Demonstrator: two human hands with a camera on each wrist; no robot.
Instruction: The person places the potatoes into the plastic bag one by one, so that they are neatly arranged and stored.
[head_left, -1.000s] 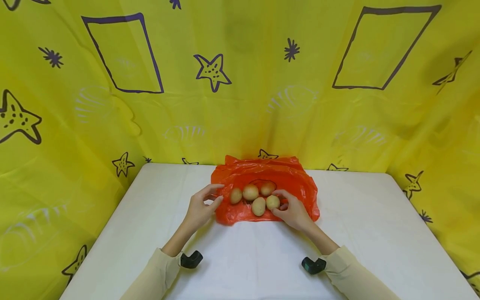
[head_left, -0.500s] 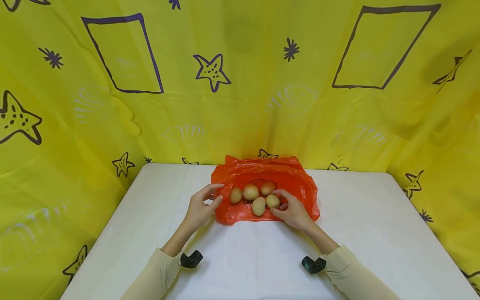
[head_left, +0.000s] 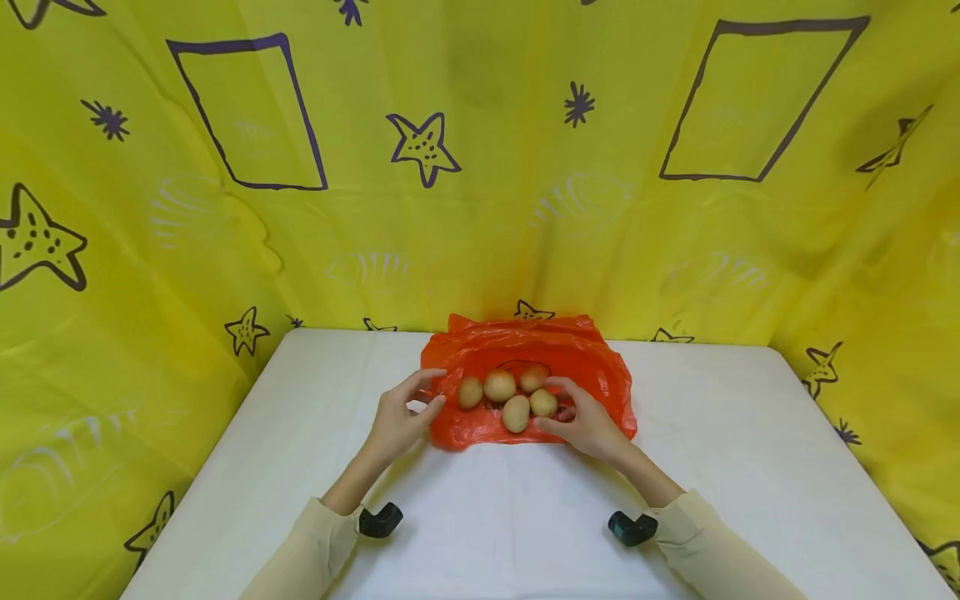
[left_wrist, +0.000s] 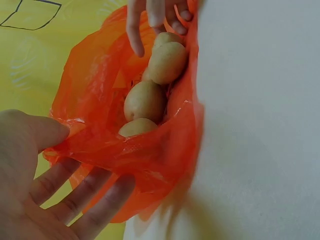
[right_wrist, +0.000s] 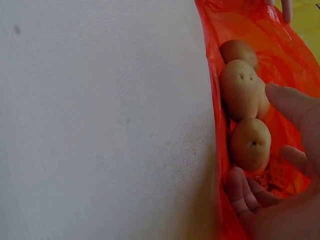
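Note:
An orange-red plastic bag (head_left: 472, 429) lies spread on its side with several small pale brown potatoes (head_left: 500, 385) on it. My left hand (head_left: 400, 417) is at the bag's left edge. In the left wrist view its thumb (left_wrist: 52, 131) lies over the thin plastic and the other fingers are behind it, gripping the edge. My right hand (head_left: 588, 425) is spread around the rightmost potato (head_left: 543, 403), its fingers apart and curved loosely. Beside that one sits another potato (head_left: 516, 414), nearer the bag's front edge. In the right wrist view, the fingertips (right_wrist: 236, 180) are just beside the nearest potato.
The bag sits on a white table (head_left: 480, 517), close to its far edge. A yellow curtain (head_left: 495, 225) with drawn stars and shells closes off the back and both sides. A small black wrist camera (head_left: 632, 529) sticks out from the right sleeve, another from the left.
My right thumb has moved away from the rightmost potato, letting it go, and the fingers have spread wider. The left hand stays in place. The head view has shifted slightly.

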